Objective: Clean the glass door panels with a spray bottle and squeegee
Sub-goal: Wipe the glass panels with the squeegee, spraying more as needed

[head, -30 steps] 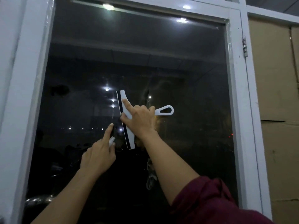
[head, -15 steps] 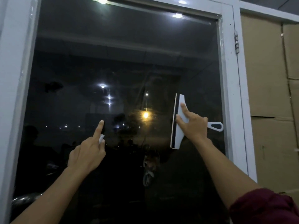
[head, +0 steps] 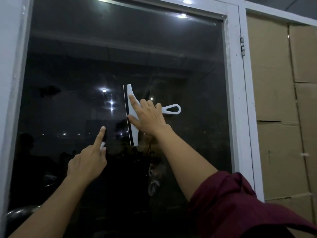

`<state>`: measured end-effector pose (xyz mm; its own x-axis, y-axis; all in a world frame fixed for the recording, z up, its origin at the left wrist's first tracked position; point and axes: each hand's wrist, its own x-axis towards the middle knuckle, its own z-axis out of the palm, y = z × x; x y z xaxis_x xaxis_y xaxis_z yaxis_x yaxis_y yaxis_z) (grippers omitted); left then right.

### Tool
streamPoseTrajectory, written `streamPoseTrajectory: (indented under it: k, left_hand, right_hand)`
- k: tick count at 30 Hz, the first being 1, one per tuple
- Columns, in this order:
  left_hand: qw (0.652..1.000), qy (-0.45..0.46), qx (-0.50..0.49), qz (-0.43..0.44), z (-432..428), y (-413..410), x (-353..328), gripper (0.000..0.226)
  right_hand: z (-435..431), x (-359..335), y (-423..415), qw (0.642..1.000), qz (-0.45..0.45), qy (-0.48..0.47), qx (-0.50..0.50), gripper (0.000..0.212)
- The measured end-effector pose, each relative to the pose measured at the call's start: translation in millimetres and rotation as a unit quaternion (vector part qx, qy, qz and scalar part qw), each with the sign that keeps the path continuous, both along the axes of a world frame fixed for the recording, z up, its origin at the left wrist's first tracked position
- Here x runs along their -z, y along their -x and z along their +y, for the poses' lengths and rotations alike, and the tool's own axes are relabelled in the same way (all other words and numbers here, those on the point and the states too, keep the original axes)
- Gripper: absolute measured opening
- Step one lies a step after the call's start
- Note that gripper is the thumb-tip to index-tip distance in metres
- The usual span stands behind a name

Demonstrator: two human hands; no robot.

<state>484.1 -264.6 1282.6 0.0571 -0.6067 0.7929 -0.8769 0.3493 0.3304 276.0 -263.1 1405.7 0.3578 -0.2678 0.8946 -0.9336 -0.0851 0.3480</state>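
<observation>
Nearest me is the maroon sleeve (head: 240,203) pushed up the right arm, which reaches up to the glass (head: 77,66). The right hand (head: 151,119) is clamped on the squeegee (head: 131,115), fingers spread over its white head, pressing it flat to the pane with the dark blade edge upright and facing left; the looped handle sticks out to the right, past the knuckles. Just left and a little lower, the left hand (head: 87,164) is curled shut around something small and white, only a tip of it showing by the raised forefinger, which points at or touches the glass; I take it for the spray bottle but cannot tell. The squeegee sits about mid-pane, well clear of the white frame (head: 231,100). Beyond, the glass shows only dim reflections and lights, so I cannot judge which parts are wiped; to my eye this panel is mid-wipe, with the lower pane likely still to do. Cardboard boxes (head: 274,83) stand stacked to the right of the door.
</observation>
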Motion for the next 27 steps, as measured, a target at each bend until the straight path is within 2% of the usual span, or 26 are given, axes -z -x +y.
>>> streamPoseTrajectory:
  k: [5, 12, 14, 17, 20, 22, 27]
  left_hand:
    - [0.999, 0.017, -0.029, 0.021, 3.5, 7.3, 4.3, 0.069]
    - [0.999, 0.02, -0.048, -0.003, 2.9, 7.4, 4.3, 0.071]
    - [0.999, 0.016, -0.045, -0.008, 3.0, 5.7, 3.2, 0.071]
    - [0.999, 0.01, -0.046, -0.009, 2.9, 5.5, 0.6, 0.07]
    - [0.999, 0.01, -0.043, -0.002, 2.7, 7.1, 1.3, 0.07]
    - [0.999, 0.016, -0.042, -0.001, 2.2, 6.9, 2.9, 0.07]
    - [0.999, 0.025, -0.043, 0.001, 0.3, 6.2, 4.3, 0.068]
  right_hand:
    - [-1.7, 0.4, 30.4, 1.0, -0.021, -0.023, -0.006, 0.07]
    - [8.7, 21.2, 139.5, 0.985, -0.17, -0.034, 0.024, 0.071]
    - [14.1, 34.4, 167.3, 0.967, -0.247, -0.059, 0.019, 0.069]
    - [20.8, 42.0, 183.7, 0.921, -0.371, -0.116, -0.017, 0.072]
    - [28.9, 23.8, 175.0, 0.854, -0.476, -0.162, -0.134, 0.095]
    - [34.5, 2.8, 163.2, 0.835, -0.493, -0.185, -0.16, 0.104]
    - [37.4, -33.3, 137.8, 0.833, -0.485, -0.213, -0.157, 0.101]
